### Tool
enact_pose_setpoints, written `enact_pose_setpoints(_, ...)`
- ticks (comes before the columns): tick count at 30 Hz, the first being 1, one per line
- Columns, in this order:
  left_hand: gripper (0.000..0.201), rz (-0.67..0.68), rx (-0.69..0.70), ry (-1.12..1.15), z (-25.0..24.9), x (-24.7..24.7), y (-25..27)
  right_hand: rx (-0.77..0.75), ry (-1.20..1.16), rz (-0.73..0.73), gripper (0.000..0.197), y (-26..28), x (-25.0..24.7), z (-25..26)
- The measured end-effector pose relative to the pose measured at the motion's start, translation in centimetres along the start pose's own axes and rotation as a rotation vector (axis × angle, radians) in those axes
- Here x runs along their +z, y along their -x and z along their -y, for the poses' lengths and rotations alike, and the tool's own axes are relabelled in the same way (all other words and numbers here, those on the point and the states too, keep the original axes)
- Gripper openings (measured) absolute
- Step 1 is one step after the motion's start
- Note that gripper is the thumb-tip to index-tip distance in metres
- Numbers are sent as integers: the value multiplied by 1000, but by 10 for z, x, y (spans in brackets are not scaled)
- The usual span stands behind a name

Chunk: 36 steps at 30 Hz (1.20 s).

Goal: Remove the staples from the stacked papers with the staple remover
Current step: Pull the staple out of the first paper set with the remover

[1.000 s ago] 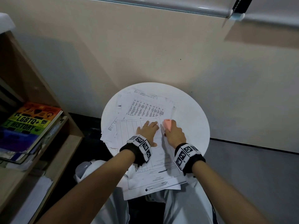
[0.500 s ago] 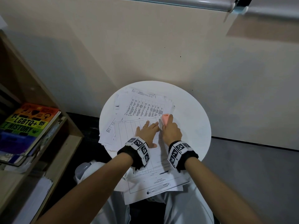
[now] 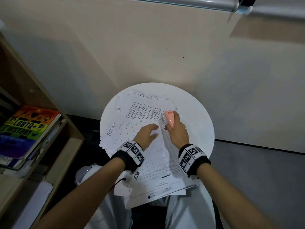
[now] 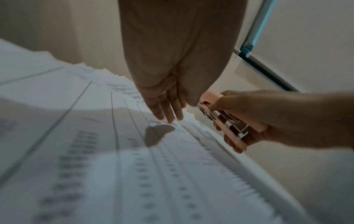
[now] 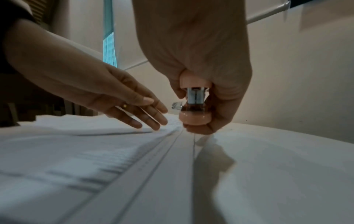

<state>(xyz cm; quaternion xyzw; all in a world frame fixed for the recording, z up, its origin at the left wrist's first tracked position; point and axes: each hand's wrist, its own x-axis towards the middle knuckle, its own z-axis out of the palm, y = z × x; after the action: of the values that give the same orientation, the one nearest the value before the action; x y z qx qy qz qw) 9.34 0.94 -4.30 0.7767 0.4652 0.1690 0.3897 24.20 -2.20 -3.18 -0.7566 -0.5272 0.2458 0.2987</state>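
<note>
A loose stack of printed papers (image 3: 145, 113) lies on the round white table (image 3: 194, 119), and the top sheet (image 3: 158, 164) hangs over the near edge. My right hand (image 3: 177, 129) grips a pink staple remover (image 3: 168, 120) with metal jaws, raised a little above the sheet's right edge (image 5: 194, 109). My left hand (image 3: 146, 133) hovers flat with straight fingers just over the top sheet, left of the tool (image 4: 226, 121). The left fingertips (image 4: 168, 116) nearly touch the paper (image 4: 114, 151). No staple is visible.
A wooden shelf (image 3: 41, 146) with a rainbow-covered book (image 3: 28, 126) stands to the left. A beige wall (image 3: 165, 47) rises just behind the table. Grey floor (image 3: 255, 179) lies to the right. My knees sit under the hanging sheet.
My right hand has lifted the staple remover off the paper and tilted it up. My left hand has risen from pressing on the sheet and shifted slightly left.
</note>
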Motion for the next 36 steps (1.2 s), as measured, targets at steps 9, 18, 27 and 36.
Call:
enact_pose_setpoints(9,21,-389,-131,810,-41,18,29,-149,-113,-36,47,53,-17,18)
enact_pose_setpoints(18,13,-569,-158,761,-44,-2,44,-202,-80,2,47,88,-16,32)
enact_pose_setpoints(27,12,-667,-230,425,35,-85,85,-98,-154,160,43,78,12,30)
enact_pose_setpoints(36,8,-336,-729,41,204,-86,173,113,-247,233,42,64,28,19)
